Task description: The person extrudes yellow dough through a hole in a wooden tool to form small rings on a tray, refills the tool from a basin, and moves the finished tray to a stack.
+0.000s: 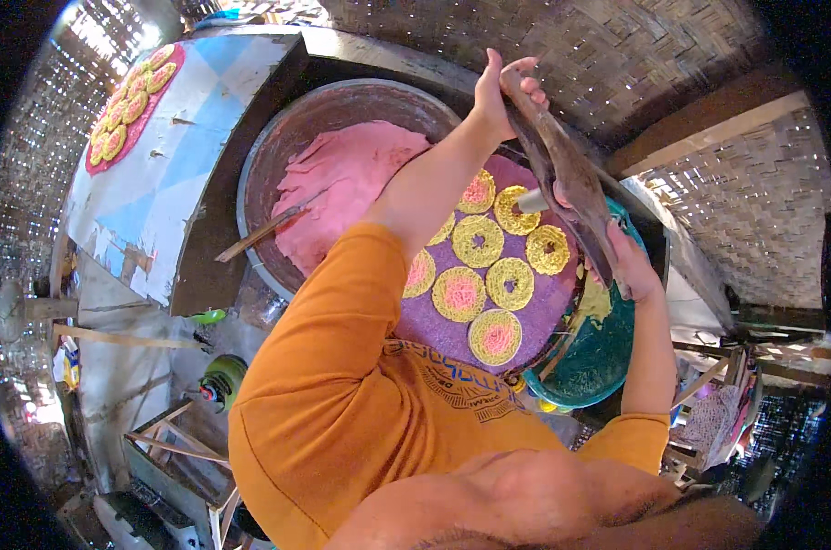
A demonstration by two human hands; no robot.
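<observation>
Orange sleeves (342,367) covered both arms of the person, who leaned over a round purple mat (525,321) that lay on the tabletop (159,211); the left hand (500,96) was raised and its fingers were curled round the upper end of a long brown wooden press (567,179), gripping it firmly; the right hand (631,270) was wrapped round the lower end of the same press, near the rim of a teal basin (608,353); the press slanted between the two hands, held above the far right part of the mat; a pale nozzle (532,200) stuck out from its underside toward the mat, whether touching anything I could not tell; on the mat lay yellow noodle rings (478,241), some with open middles and some filled with pink, set close beside one another in rows; the left forearm crossed over a few of them and hid part of the mat; left of the mat stood a large metal bowl (278,137) that held a smooth mass of pink dough (342,183); a wooden stick (264,234) leaned over the bowl's near rim with its tip resting on the dough; the teal basin sat just right of the mat and held some yellow paste (597,301) against its inner wall; far to the left, on the blue and white tabletop, a red tray (131,105) carried more yellow rings; woven bamboo walls (617,55) closed in the scene behind.
</observation>
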